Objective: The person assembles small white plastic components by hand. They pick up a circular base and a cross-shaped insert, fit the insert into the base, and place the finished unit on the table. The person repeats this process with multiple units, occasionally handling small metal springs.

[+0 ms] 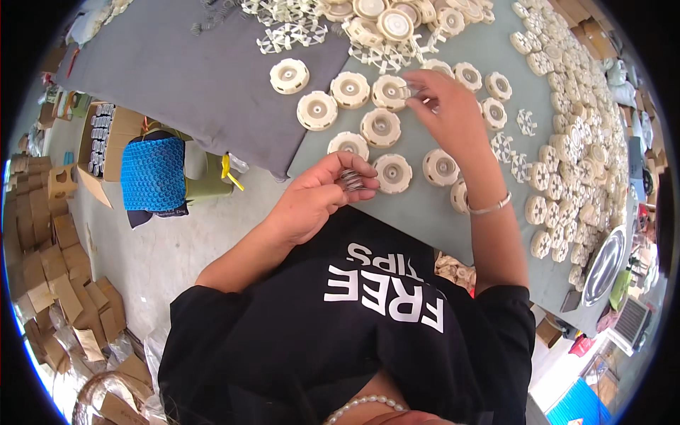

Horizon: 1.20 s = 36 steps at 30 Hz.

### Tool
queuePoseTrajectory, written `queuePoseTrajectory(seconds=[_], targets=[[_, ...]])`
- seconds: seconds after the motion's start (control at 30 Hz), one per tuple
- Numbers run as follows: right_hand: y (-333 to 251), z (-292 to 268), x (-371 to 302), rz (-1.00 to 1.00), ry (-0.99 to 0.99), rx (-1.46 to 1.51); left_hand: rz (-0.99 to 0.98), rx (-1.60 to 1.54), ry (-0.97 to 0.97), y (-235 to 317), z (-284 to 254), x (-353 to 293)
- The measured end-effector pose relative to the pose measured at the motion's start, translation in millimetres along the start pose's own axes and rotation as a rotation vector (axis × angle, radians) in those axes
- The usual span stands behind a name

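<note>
Near the table's front edge, my left hand (312,191) is closed around several metal coil springs (350,180). My right hand (453,110) reaches out over the table, thumb and fingers pinching a small metal spring (414,88), partly hidden by the fingers. Just beside those fingertips lies a cream-coloured round plastic part (388,93) with a notched rim and a hollow centre. Similar round parts (381,127) are spread around both hands. One of them (392,173) lies right next to my left fingertips.
Star-shaped white plastic pieces (290,35) lie at the back, beside a heap of round parts (395,25). Many more round parts (559,184) crowd the table's right side, near a shiny metal tray (604,265). A stool with a blue cushion (153,173) stands left, by an open carton (117,145).
</note>
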State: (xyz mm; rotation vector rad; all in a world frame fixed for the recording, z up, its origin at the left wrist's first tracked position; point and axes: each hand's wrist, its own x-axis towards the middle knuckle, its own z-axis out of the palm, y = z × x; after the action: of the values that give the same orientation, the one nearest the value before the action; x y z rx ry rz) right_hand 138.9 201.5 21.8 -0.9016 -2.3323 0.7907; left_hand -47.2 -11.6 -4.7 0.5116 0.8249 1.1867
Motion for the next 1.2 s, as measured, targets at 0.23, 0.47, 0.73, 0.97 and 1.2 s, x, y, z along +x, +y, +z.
queuePoseTrajectory(seconds=[0.23,0.47,0.73,0.97,1.2], targets=[[3,11,28,-0.134,-0.112,-0.188,0.063,0.042,0.082,25,7,-2],[-64,10,-32,-0.122,-0.271,0.384,0.270,0.245,0.247,8,5,9],[-54,11,-40,-0.400,-0.088,0.301,0.103,0.000,0.338,21,-3,11],[-26,34,34,-0.172,-0.101,0.049,0.275,0.047,0.407,28,-29,18],[-14,55,58,-0.350,-0.151,-0.006,0.268,0.030,0.390,35,-21,9]])
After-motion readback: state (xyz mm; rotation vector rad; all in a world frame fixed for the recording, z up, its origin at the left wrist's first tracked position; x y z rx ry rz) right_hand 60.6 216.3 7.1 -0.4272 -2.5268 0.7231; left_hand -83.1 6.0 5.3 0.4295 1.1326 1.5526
